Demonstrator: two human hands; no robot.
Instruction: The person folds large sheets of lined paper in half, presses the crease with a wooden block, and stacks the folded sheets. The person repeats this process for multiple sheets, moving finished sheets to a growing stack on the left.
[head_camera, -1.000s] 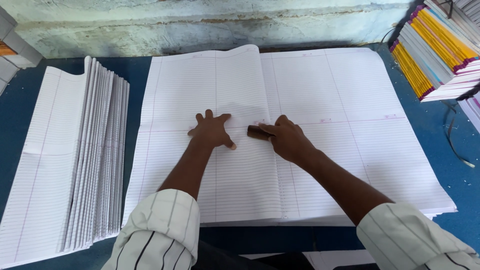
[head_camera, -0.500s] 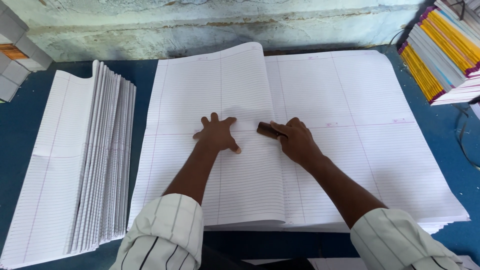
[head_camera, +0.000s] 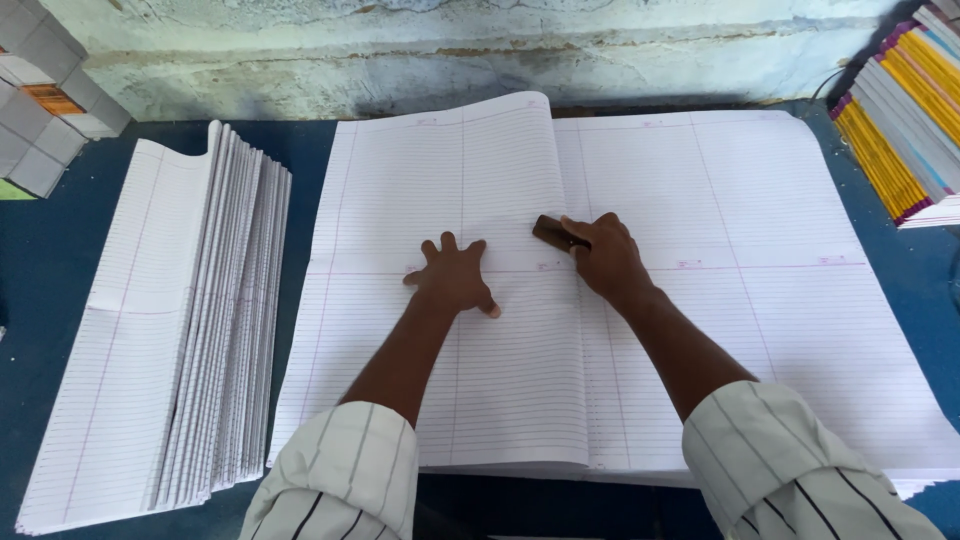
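Altogether two hands, one block (head_camera: 553, 233), two paper stacks.

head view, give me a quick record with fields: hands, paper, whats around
left hand: flat, fingers spread, on folded ruled sheet
right hand: presses small brown block at the fold
big stack: large ruled sheets, under both hands
left pile: folded ruled sheets
table: blue
right edge: coloured notebooks, stacked

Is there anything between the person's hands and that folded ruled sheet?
Nothing visible. The left hand lies flat on the folded ruled sheet, fingers spread. The right hand presses a small brown block against the fold.
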